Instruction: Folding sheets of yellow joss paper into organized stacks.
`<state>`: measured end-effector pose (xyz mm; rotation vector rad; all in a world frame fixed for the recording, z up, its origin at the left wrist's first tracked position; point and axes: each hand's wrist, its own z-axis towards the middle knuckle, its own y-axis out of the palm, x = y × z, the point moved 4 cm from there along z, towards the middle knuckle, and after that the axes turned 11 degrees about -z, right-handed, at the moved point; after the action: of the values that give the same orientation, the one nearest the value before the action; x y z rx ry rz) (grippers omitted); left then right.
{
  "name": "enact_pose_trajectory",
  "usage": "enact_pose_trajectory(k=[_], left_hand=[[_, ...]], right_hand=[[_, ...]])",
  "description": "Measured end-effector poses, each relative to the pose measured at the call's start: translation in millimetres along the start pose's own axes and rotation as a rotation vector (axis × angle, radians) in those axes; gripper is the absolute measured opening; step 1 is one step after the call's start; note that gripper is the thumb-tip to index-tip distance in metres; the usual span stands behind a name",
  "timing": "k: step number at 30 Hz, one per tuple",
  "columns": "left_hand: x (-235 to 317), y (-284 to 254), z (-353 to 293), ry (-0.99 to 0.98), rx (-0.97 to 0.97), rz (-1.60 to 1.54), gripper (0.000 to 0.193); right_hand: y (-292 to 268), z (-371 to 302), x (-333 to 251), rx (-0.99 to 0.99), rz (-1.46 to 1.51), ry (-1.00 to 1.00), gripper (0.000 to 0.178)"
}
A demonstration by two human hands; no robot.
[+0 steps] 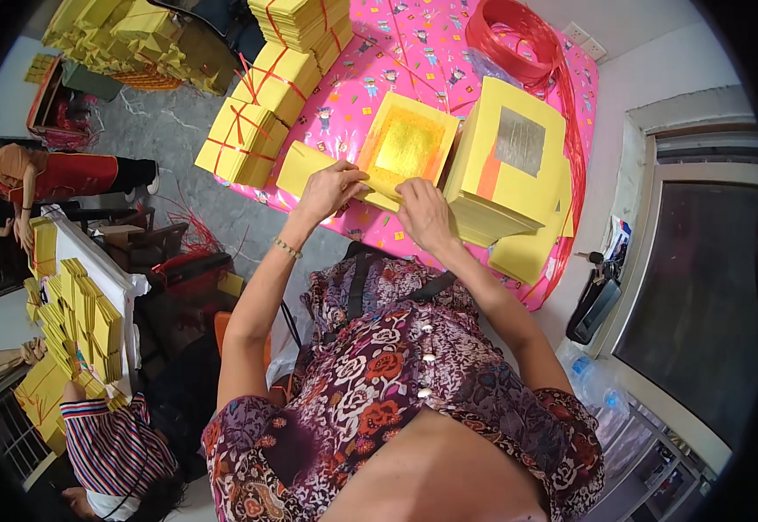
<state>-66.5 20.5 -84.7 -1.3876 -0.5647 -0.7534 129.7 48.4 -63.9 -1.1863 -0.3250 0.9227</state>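
Note:
A yellow sheet of joss paper (408, 143) with a gold foil square and an orange border lies on the pink table in front of me. My left hand (331, 189) pinches its near-left edge, where the paper curls up in a fold. At the near-right edge, the fingers of my right hand (427, 213) are bent around the same fold. Under and left of my left fingers sits a folded yellow piece (301, 167). Just right of my right hand rises a thick stack of yellow sheets (475, 170), its top one bearing a silver foil square (521, 137).
Bundles tied with red string (244, 143) line the table's left edge. A red coil of plastic strip (518, 43) lies at the far right, its strands trailing down the right side. Left, two people work by a table with yellow folded paper (83, 313). A window (692, 270) is at right.

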Motion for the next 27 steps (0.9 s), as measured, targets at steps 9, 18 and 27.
enact_pose_trajectory(k=[9,18,27], left_hand=[[47,14,7,0.264,0.144,0.158,0.039],[35,-3,-3,0.125,0.476,-0.34,0.041],[-23,22,-16,-0.282,0.249,-1.025,0.018]], right_hand=[[-25,28,-22,0.127,-0.058,-0.113,0.012],[-48,24,-20,0.279,0.291,0.242,0.063],[-23,21,1,0.147,0.329,0.385,0.112]])
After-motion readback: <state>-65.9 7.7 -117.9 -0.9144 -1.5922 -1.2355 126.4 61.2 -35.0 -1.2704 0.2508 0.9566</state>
